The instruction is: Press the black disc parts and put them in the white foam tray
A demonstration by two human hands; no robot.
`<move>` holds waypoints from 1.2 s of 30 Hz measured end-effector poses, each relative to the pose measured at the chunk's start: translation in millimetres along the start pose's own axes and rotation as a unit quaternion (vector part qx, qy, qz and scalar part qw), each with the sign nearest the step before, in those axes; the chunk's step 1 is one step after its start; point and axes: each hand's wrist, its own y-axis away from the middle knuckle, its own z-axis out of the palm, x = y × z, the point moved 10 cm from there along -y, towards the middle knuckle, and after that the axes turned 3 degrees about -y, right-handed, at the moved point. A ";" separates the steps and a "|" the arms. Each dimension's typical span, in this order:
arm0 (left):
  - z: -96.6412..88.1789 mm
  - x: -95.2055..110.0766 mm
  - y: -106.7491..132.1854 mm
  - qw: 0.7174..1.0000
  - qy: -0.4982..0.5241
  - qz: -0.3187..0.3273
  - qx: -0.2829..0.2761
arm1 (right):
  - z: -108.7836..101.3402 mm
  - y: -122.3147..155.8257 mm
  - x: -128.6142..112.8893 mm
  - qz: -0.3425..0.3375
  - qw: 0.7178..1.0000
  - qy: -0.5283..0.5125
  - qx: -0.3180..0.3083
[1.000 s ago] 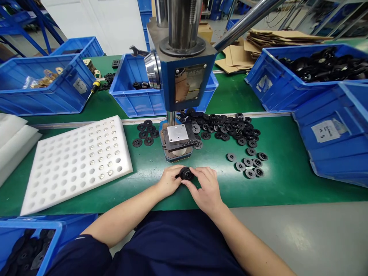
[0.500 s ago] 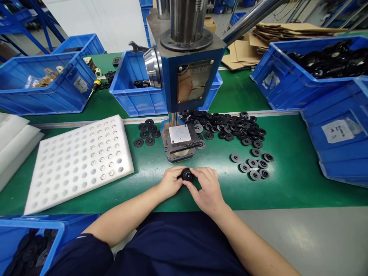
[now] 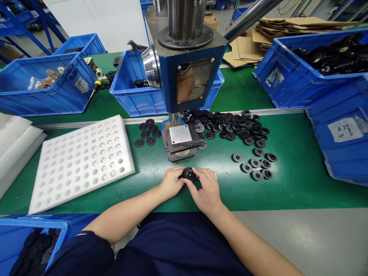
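Between my two hands is a round black wheel-like part (image 3: 189, 174) with a raised hub, held above the green bench near its front edge. My left hand (image 3: 172, 181) grips its left side, fingers closed. On the other side, my right hand (image 3: 206, 188) pinches the rim between thumb and fingers. Just beyond the hands stands the blue press (image 3: 189, 76), with a bright metal block (image 3: 180, 135) on its base and a dark toothed bar (image 3: 188, 147) in front of the block. Flat black discs (image 3: 145, 134) lie left of the press base.
A white foam tray (image 3: 83, 161) with small metal pieces in some holes lies left. Black wheel parts (image 3: 241, 126) are heaped right of the press, with several loose ones (image 3: 258, 175) nearer. Blue bins (image 3: 310, 80) stand right, behind and lower left. A screwdriver (image 3: 97, 85) lies behind the tray.
The view has shifted slightly. Both hands keep the black part in nearly the same place and grip; nothing else has visibly moved.
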 end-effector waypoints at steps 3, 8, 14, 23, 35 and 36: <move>-0.5 -3.3 -0.1 1.000 -0.004 -0.008 0.003 | 4.1 0.4 3.8 0.005 1.000 -0.005 -0.003; -1.6 -4.3 0.2 1.000 -0.016 0.003 0.014 | 4.0 -0.2 4.3 0.001 1.000 -0.001 -0.009; -2.9 -4.2 0.6 0.999 -0.029 0.011 0.026 | 1.8 -1.7 1.2 -0.013 1.000 0.019 -0.020; -3.5 0.7 0.1 0.998 -0.033 0.037 0.036 | 4.9 -0.9 4.3 -0.003 0.999 0.038 -0.036; -4.1 6.4 -1.3 0.996 -0.054 0.051 0.042 | 9.7 -7.9 5.6 0.006 0.996 0.051 -0.075; -3.7 8.0 -1.2 0.996 -0.054 0.058 0.040 | 9.0 -8.1 5.2 0.005 0.996 0.048 -0.074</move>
